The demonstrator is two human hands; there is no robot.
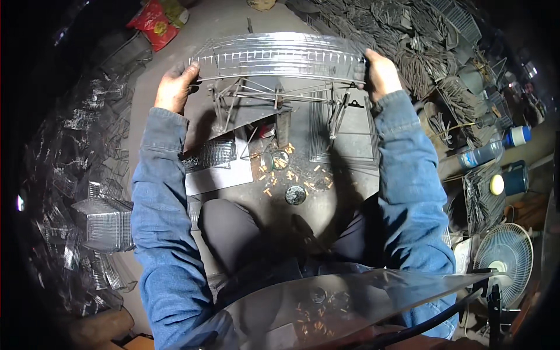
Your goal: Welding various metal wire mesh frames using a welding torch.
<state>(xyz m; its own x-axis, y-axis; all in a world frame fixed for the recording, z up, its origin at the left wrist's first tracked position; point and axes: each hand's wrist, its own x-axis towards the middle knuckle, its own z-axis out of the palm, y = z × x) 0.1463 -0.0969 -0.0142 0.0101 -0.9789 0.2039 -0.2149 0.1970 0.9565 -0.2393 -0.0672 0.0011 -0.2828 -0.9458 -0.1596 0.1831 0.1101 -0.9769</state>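
Observation:
My left hand (174, 87) and my right hand (382, 73) grip opposite ends of a wide, shiny wire rack (280, 56), their fingers closed around its ends. Many close parallel wires make up the rack, with a row of short bright cross wires along it. Just beneath, and partly behind its lower edge, stands a metal rod jig (279, 97) with small black clamps (354, 104) on its right side. Whether the rack rests on the jig, I cannot tell. Rectangular wire frames (344, 153) lie to the right under the jig.
Wire baskets (108, 227) are piled along the left. Bundles of metal wire (417, 61) fill the upper right. Cigarette butts (281, 158) litter the floor around a round tin (295, 195). A fan (504, 259), a plastic bottle (479, 156) and a red bag (153, 24) stand around the edges.

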